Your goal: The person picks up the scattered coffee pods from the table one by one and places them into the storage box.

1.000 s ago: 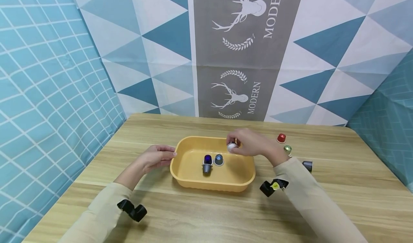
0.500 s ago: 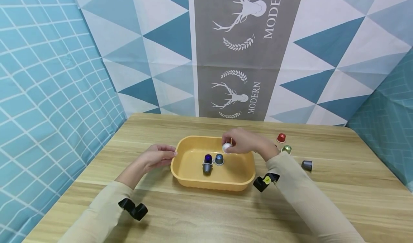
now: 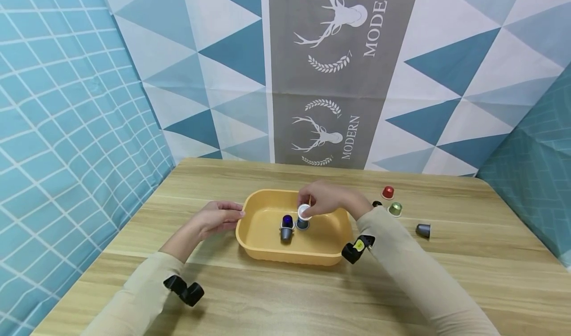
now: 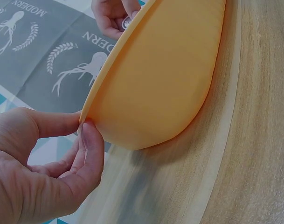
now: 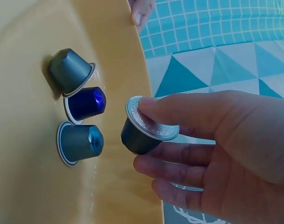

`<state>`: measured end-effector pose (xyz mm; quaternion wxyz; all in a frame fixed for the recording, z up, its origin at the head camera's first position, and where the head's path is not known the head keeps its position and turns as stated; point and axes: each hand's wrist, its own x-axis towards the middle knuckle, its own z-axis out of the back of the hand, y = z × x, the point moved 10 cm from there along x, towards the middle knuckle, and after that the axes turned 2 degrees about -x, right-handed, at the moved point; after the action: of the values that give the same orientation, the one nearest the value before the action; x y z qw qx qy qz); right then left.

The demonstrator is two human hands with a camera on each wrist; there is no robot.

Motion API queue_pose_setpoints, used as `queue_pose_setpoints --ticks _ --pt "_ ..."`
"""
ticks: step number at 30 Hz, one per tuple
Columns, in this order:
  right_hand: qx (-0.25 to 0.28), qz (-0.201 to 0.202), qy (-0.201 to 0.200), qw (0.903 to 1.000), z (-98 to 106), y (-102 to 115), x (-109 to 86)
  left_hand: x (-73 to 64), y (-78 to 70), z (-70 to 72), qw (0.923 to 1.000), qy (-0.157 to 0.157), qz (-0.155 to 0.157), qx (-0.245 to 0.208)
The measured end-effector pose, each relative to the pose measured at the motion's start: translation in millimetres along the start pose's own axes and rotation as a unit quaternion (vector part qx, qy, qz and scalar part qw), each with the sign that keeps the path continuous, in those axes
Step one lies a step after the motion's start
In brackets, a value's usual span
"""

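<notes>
My left hand (image 4: pixel 44 163) pinches the rim of a yellow-orange plastic basin (image 4: pixel 151 79) at its left end, thumb and forefinger on the edge. Over the inside of the basin, my right hand (image 3: pixel 327 198) holds a dark coffee capsule (image 5: pixel 141 137) between thumb and fingers, its silvery foil lid facing up under the thumb. Three more capsules are on the basin floor: a dark blue one (image 5: pixel 87 103), a grey one (image 5: pixel 69 71) lying against it, and a grey-blue one (image 5: pixel 81 143) beside them. In the head view the held capsule overlaps the grey-blue one.
On the wooden table (image 3: pixel 276 296), right of the basin, are a red capsule (image 3: pixel 388 192), a green capsule (image 3: pixel 395 208) and a dark grey capsule (image 3: pixel 423 230) on its side. A black capsule (image 3: pixel 377 204) is partly hidden behind the right sleeve. Patterned cloth (image 3: pixel 232 78) hangs behind the table.
My right hand has moved left over the basin with the capsule, from near its right side to above the grey-blue capsule. The left hand keeps its place on the rim.
</notes>
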<state>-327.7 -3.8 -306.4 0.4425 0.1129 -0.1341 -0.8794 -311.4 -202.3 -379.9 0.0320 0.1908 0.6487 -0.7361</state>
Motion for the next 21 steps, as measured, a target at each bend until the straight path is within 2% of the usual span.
queue_pose_setpoints --ticks 12,21 --pt "-0.01 0.001 0.044 0.999 -12.7 6.2 17.7 1.6 1.4 0.2 1.0 0.005 -0.003 -0.004" --pt "-0.015 -0.021 0.077 0.9967 -22.2 6.4 28.6 3.3 2.2 0.5 1.0 0.007 -0.003 -0.005"
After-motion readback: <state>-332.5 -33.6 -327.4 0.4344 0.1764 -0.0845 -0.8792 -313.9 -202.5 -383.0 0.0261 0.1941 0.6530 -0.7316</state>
